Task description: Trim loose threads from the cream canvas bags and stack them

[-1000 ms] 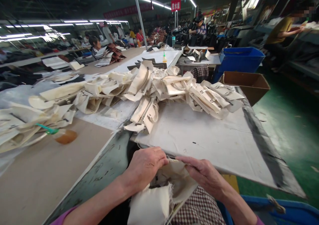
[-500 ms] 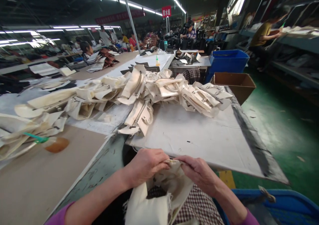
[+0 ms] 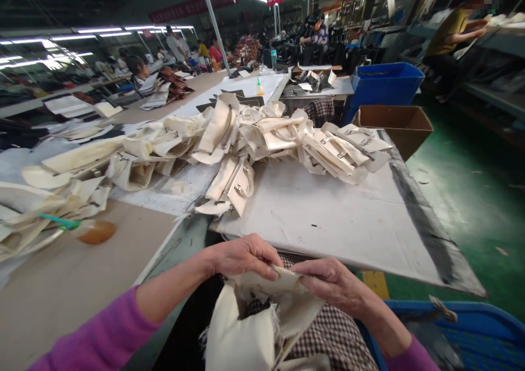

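Note:
A cream fabric bag piece (image 3: 246, 332) with frayed edges lies over my checked lap, its far edge raised. My left hand (image 3: 252, 259) pinches that edge, thumb on the near side. Close beside it, my right hand (image 3: 332, 283) grips the same edge, with only a short stretch of fabric between the two. The bag piece's opening faces me, and dark marks show inside it. On the white-topped table in front, a heap of similar cream bag pieces (image 3: 283, 133) with handles and small metal buckles lies along the far side.
A glue bottle (image 3: 96, 232) with a green nozzle lies on the brown table at left. A blue bin (image 3: 385, 89) and a brown box (image 3: 394, 119) stand beyond the table at right. Close on my right is a blue crate (image 3: 484, 332). Several people work farther back.
My left forearm has swung outward, showing more purple sleeve, and my left thumb now lies along the fabric edge. Both hands still grip the bag piece. The view has tilted slightly down.

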`<state>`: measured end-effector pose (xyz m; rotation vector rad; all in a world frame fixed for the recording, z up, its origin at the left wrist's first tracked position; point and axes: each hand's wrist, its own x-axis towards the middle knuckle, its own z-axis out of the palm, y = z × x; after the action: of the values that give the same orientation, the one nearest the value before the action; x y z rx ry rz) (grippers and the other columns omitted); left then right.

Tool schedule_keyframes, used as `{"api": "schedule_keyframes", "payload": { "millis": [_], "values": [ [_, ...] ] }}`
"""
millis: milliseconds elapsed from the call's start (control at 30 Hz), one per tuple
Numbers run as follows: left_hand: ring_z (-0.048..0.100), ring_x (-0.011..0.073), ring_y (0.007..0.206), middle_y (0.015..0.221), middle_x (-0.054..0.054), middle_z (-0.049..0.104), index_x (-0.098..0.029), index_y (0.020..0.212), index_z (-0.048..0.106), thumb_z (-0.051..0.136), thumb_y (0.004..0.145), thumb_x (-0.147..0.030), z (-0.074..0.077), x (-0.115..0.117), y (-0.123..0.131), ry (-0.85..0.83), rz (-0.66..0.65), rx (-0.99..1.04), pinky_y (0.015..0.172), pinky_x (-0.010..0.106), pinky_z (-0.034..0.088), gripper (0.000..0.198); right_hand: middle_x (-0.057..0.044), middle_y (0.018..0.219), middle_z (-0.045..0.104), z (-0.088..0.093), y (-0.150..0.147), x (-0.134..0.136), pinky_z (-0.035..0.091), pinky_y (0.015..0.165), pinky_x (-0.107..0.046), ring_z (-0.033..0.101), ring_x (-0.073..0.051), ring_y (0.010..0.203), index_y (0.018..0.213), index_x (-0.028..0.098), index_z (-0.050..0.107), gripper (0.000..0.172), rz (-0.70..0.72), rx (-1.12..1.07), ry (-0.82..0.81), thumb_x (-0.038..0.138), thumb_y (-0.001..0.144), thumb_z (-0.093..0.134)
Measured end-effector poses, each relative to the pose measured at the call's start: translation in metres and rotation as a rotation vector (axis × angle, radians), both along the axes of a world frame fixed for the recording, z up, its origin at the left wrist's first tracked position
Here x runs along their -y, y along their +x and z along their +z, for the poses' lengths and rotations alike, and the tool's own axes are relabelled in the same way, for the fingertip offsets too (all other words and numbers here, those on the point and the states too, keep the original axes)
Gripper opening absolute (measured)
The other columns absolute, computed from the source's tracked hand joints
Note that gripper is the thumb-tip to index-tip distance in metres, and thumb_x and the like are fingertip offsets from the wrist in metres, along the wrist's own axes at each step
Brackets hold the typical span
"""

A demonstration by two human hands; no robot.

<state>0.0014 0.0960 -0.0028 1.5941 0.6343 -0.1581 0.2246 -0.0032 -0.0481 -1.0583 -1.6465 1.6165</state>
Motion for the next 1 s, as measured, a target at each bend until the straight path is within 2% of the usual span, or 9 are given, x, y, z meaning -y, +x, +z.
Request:
{"api": "schedule_keyframes", "payload": {
  "millis": [100,233,367,500,600,767,867,1000],
  "values": [
    [0.055,0.0138,0.070,0.077,0.001,0.065,-0.016,0.092,0.074,0.068,0.075,-0.033,0.000,-0.001,-0.001,-0.058,0.051,-0.020,0.064,0.021,0.042,0.025,0.001,0.080,0.070,0.001,-0.001,-0.002,0.046,0.059,-0.021,0.059,-0.014,0.067,0.108,0.021,0.072,0.032,0.000,0.010,-0.007,0.023,0.087,0.048],
    [0.053,0.0134,0.066,0.074,0.000,0.065,-0.016,0.090,0.075,0.069,0.073,-0.035,0.002,0.002,-0.002,-0.046,0.078,-0.007,0.061,0.022,0.041,0.026,-0.001,0.086,0.071,0.004,-0.006,0.000,0.048,0.064,-0.023,0.062,-0.017,0.075,0.103,0.020,0.073,0.028,-0.037,0.043,0.025,0.036,0.084,0.059],
    [0.052,0.0128,0.066,0.072,-0.001,0.063,-0.016,0.088,0.075,0.069,0.073,-0.032,0.000,0.004,-0.004,0.002,0.077,0.017,0.062,0.022,0.040,0.022,0.002,0.071,0.066,0.009,-0.019,0.001,0.043,0.058,-0.021,0.056,-0.014,0.065,0.085,0.019,0.072,0.022,-0.138,0.246,0.094,0.039,0.081,0.065],
    [0.053,0.0116,0.066,0.072,-0.002,0.063,-0.014,0.091,0.074,0.068,0.076,-0.032,0.001,0.007,-0.011,0.138,0.068,0.029,0.061,0.020,0.039,0.023,0.004,0.064,0.060,0.013,-0.030,0.002,0.037,0.055,-0.021,0.051,-0.012,0.060,0.080,0.020,0.071,0.025,-0.199,0.367,0.161,0.036,0.089,0.054],
    [0.056,0.0125,0.070,0.079,-0.002,0.067,-0.016,0.095,0.072,0.075,0.070,-0.035,0.011,0.014,-0.020,0.254,0.078,0.005,0.060,0.019,0.039,0.031,0.003,0.064,0.059,0.012,-0.033,0.002,0.036,0.054,-0.022,0.051,-0.013,0.061,0.081,0.021,0.071,0.028,-0.241,0.378,0.158,0.037,0.090,0.051],
    [0.058,0.0139,0.077,0.092,-0.002,0.068,-0.021,0.101,0.068,0.082,0.062,-0.028,0.027,0.039,-0.032,0.402,0.208,-0.088,0.066,0.020,0.043,0.043,0.001,0.072,0.066,0.007,-0.033,0.001,0.042,0.059,-0.023,0.057,-0.015,0.066,0.085,0.021,0.073,0.032,-0.239,0.336,0.151,0.040,0.092,0.047],
    [0.058,0.0149,0.080,0.094,-0.002,0.067,-0.021,0.102,0.067,0.081,0.062,-0.022,0.024,0.053,-0.033,0.501,0.302,-0.143,0.068,0.020,0.044,0.043,0.000,0.075,0.069,0.006,-0.034,0.000,0.045,0.062,-0.024,0.060,-0.016,0.069,0.088,0.022,0.072,0.033,-0.246,0.321,0.145,0.041,0.092,0.046],
    [0.060,0.0142,0.079,0.088,0.000,0.069,-0.017,0.094,0.070,0.066,0.078,-0.017,0.009,0.059,-0.033,0.589,0.370,-0.083,0.071,0.020,0.044,0.016,-0.001,0.086,0.071,0.006,-0.035,0.000,0.046,0.070,-0.026,0.063,-0.018,0.078,0.095,0.024,0.071,0.028,-0.229,0.269,0.167,0.037,0.092,0.047]
  ]
}}
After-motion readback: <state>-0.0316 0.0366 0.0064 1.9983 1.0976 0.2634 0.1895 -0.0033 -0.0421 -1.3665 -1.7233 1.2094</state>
